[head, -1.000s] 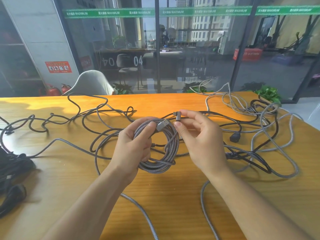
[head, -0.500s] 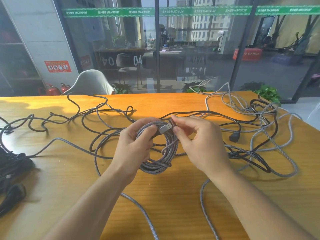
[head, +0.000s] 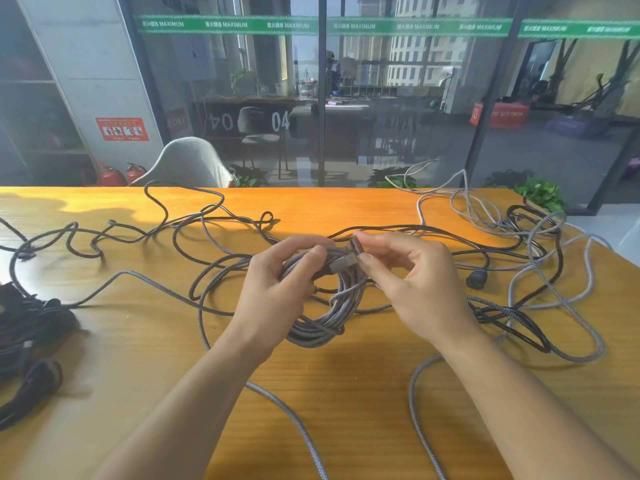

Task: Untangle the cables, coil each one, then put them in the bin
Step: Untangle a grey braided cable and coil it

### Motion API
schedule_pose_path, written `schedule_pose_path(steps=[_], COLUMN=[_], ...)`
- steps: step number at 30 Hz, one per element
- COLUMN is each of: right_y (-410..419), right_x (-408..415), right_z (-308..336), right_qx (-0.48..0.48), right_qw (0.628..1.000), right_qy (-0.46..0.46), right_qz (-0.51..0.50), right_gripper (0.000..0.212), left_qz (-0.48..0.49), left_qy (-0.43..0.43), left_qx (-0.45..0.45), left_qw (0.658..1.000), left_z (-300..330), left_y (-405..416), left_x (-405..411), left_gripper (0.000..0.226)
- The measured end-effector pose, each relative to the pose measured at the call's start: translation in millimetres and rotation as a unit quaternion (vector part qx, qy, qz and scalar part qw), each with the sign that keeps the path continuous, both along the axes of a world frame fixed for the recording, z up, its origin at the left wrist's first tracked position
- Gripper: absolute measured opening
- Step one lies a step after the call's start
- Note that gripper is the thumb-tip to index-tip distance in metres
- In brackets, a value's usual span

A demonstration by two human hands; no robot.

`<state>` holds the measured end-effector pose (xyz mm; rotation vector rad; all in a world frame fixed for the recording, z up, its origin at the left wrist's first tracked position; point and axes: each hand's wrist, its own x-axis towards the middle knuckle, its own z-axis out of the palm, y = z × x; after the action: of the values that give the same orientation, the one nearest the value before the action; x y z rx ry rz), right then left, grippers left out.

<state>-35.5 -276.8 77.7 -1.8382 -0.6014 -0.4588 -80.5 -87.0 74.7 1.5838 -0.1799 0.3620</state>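
Observation:
A grey braided cable coil point(head: 329, 317) hangs above the middle of the wooden table point(head: 346, 393). My left hand point(head: 277, 292) grips the coil at its top left, thumb over the strands. My right hand point(head: 408, 282) pinches the cable's metal plug ends point(head: 349, 258) against the top of the coil. Loose grey and black cables point(head: 540, 271) lie tangled at the right. More dark cable point(head: 138, 233) snakes over the left half of the table. No bin is in view.
A heap of black cables point(head: 27, 341) sits at the table's left edge. A black plug point(head: 476, 280) lies right of my hands. Behind the table's far edge stand a grey chair point(head: 187, 164) and a glass wall.
My right hand brought the plug ends down from above the coil to its top strands. The coil stayed in my left hand.

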Motion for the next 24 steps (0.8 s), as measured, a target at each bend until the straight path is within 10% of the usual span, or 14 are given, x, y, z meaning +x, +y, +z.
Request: schedule_pose_path(steps=[24], right_y=[-13], right_x=[8], right_z=[-4], right_qx=[-0.062], right_qw=[0.995], right_qy=[-0.042], right_qz=[0.068], right_gripper=[0.029], left_qz=[-0.017], left_qy=[-0.008], left_qx=[0.047], left_qw=[0.999], left_z=[4], left_y=[-1], left_x=[-3], left_gripper=[0.026])
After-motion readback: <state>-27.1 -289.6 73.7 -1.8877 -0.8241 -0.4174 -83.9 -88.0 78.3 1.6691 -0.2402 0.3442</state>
